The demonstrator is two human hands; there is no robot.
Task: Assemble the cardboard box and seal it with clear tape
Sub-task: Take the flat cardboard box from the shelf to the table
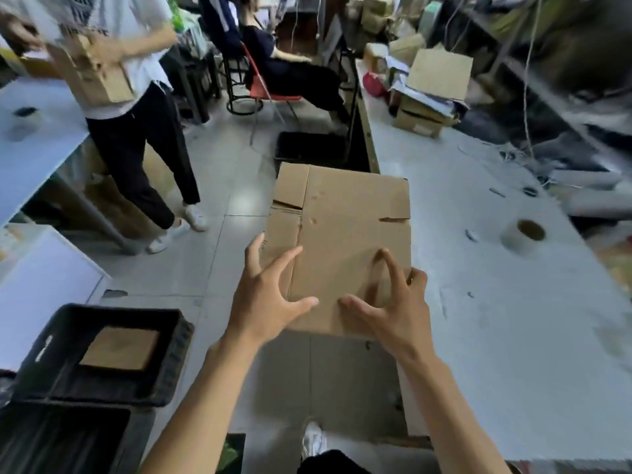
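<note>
Opening step: the box (pixel 342 241) is still flat. Both hands, left (pixel 270 299) and right (pixel 393 306), hover spread-fingered; next, grip and unfold.

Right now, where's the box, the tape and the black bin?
box (pixel 345 213): head view, middle of its flat top panel.
tape (pixel 522 237): head view, outer side of the roll, on the table.
black bin (pixel 41 354): head view, left rim.
</note>
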